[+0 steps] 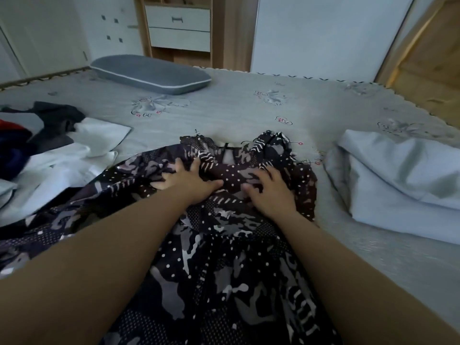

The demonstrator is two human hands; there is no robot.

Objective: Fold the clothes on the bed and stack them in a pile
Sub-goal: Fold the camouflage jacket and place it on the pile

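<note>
Head view, grey bedspread (236, 113), left hand (184, 178) and right hand (271, 192) spread flat on patterned dress (224, 257), wooden drawers (178, 28) behind

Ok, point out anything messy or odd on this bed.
The patterned dress is bunched and wrinkled near its neckline, where the left hand and right hand rest on it. At the left, a pile of clothes lies unfolded in a heap. Nothing looks damaged.
</note>
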